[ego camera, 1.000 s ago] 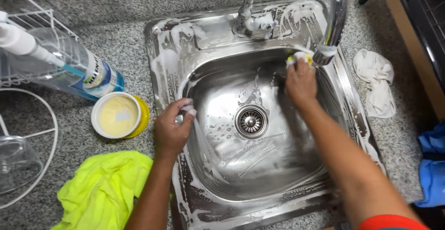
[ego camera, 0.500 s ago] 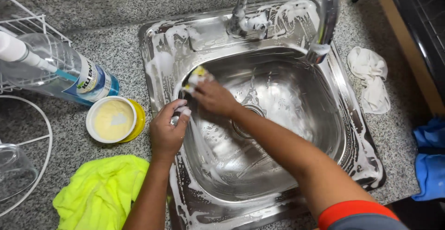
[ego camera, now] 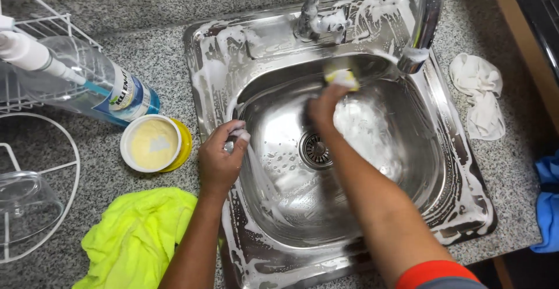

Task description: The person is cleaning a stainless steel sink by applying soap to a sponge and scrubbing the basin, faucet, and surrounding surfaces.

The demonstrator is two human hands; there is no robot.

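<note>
Right hand [ego camera: 326, 107] clamped on yellow sponge [ego camera: 342, 78], swung back from the left wall to the stainless sink [ego camera: 466, 207] rear wall, mid-scrub. Left hand [ego camera: 218, 161] curled over the soapy near rim, bracing.

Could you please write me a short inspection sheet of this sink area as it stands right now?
Surface: speckled grey granite counter, dry-looking where bare.
Job's things: steel sink, rim and basin streaked with white suds; yellow sponge against the back wall of the basin; drain strainer uncovered.
Clutter: spray bottle lying on its side, open tub of yellowish paste, neon-yellow cloth, white rag, blue cloth, white wire rack, clear glass bowl.
Grippers: left hand resting on the sink's left rim; right hand holding the sponge, blurred.
Cables: nothing seen.
Surroundings: faucet above the basin; no water stream visible.
</note>
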